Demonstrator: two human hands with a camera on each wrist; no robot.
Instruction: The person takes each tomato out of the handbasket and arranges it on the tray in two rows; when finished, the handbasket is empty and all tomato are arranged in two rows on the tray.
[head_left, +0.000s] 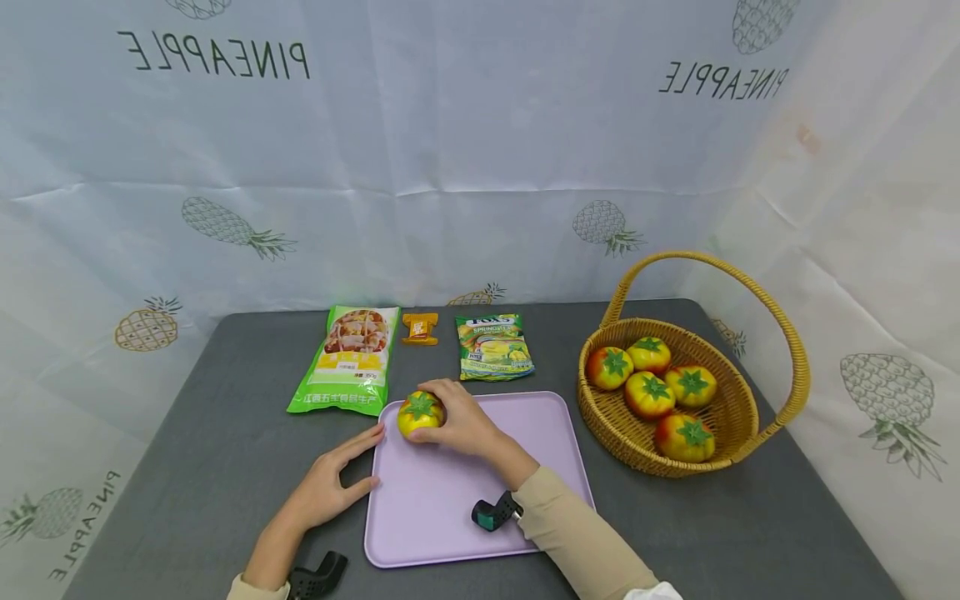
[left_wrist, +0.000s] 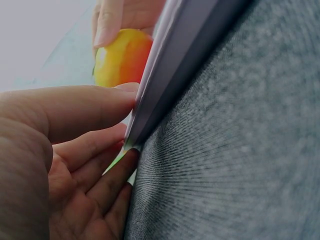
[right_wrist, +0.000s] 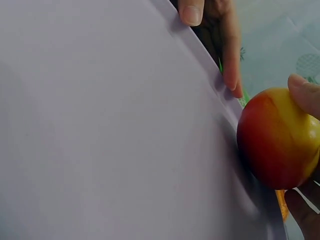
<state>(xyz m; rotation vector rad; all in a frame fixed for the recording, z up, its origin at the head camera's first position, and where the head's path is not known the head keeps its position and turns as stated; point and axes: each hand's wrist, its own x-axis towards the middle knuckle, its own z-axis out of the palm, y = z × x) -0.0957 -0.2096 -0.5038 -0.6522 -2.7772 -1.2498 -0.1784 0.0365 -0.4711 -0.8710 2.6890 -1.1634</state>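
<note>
A yellow-red tomato (head_left: 418, 414) (left_wrist: 122, 57) (right_wrist: 277, 137) with a green calyx sits at the far left corner of a lilac tray (head_left: 465, 500) (left_wrist: 170, 60) (right_wrist: 100, 125). My right hand (head_left: 459, 425) grips it from the right, with fingers curled over its top and side. My left hand (head_left: 330, 487) (left_wrist: 60, 130) rests on the grey table against the tray's left edge. Its thumb and forefinger are spread and fairly straight and touch the rim. In the right wrist view the left fingers (right_wrist: 230, 60) lie along the rim.
A wicker basket (head_left: 622, 442) with a tall handle stands right of the tray and holds several tomatoes. Behind the tray lie a green food bag (head_left: 351, 358), a small orange packet (head_left: 420, 328) and a green-yellow sachet (head_left: 495, 347). Pineapple-print cloth walls the table.
</note>
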